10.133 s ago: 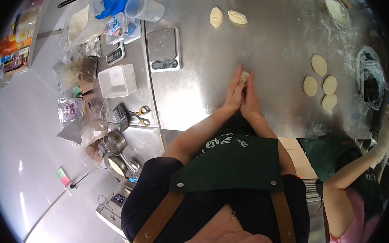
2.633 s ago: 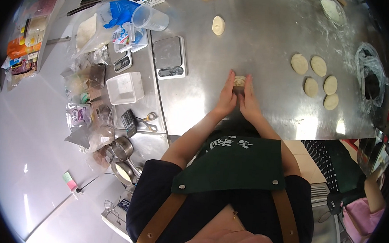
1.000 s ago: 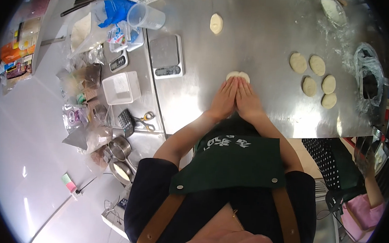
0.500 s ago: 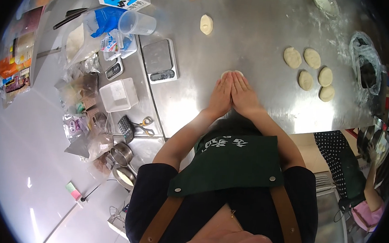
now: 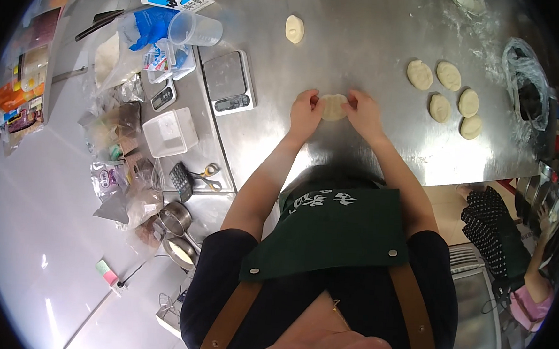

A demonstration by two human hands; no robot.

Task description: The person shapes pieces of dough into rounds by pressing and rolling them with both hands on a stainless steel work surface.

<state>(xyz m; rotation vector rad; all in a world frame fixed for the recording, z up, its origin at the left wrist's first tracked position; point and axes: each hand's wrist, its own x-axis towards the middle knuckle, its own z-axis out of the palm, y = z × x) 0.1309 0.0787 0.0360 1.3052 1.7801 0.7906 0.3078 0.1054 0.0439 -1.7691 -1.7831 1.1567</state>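
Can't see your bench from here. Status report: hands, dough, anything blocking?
Left hand and right hand at opposite edges of dough disc. Disc looks round, flattish. Five other dough rounds off right, not in the way.

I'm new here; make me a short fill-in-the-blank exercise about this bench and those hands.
The left hand and right hand are at opposite sides of a pale piece of ____.
To their right lie ____ flattened rounds.
The scissors lie to the ____ of the calculator.
Missing words: dough; five; right.
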